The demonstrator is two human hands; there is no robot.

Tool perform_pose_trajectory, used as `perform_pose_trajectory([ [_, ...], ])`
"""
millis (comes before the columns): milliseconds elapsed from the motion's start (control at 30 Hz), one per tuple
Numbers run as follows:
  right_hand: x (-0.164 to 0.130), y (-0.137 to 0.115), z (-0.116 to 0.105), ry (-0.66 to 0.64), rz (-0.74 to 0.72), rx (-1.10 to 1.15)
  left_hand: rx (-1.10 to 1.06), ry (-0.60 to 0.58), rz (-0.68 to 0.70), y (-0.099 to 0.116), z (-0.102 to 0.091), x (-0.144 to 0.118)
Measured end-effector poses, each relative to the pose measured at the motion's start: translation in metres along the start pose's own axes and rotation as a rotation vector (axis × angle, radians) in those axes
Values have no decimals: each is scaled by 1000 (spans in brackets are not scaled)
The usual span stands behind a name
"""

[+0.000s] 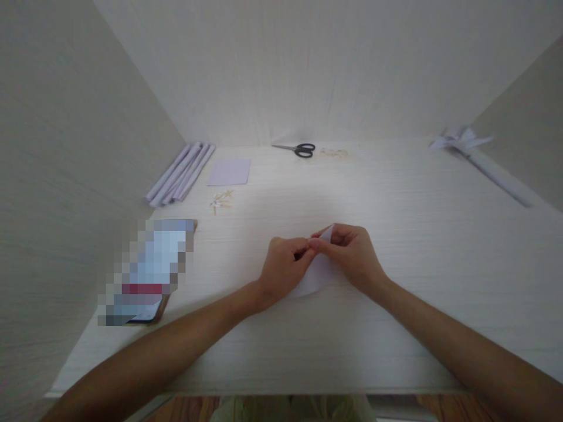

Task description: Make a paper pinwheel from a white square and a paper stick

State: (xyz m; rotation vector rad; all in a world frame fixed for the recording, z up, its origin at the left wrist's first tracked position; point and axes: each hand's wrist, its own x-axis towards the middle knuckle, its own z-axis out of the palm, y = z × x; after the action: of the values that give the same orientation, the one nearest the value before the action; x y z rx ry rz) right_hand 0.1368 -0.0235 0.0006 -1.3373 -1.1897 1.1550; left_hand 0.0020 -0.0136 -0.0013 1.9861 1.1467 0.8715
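Near the middle of the table, my left hand (285,266) and my right hand (356,255) meet over a piece of white paper (315,275). Both hands pinch the paper between thumb and fingers, with the thumbs close together. One corner of the sheet sticks up beside my right fingers, while a wider part shows below the hands. My fingers hide the rest of the sheet, so its exact folds cannot be made out.
A blurred-out phone (158,264) lies left. Beyond it are rolled paper tubes (182,173), small pale sticks (221,201) and a square paper stack (229,172). Black-handled scissors (303,150) lie at the back wall (281,70). A paper pinwheel-like piece (497,170) rests far right.
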Motion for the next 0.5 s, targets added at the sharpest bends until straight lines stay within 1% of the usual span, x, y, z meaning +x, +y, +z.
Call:
perform_pose_trajectory([
  [100, 0, 1, -1, -24, 8, 2, 22, 6, 1, 0, 1, -1],
  [267, -1, 2, -1, -14, -32, 2, 13, -38, -28, 0, 2, -1],
  [400, 1, 4, -4, -69, -53, 151, 22, -62, -19, 0, 1, 0],
  [500, 2, 8, -5, -123, -27, 251, 28, -80, -8, 0, 0, 0],
])
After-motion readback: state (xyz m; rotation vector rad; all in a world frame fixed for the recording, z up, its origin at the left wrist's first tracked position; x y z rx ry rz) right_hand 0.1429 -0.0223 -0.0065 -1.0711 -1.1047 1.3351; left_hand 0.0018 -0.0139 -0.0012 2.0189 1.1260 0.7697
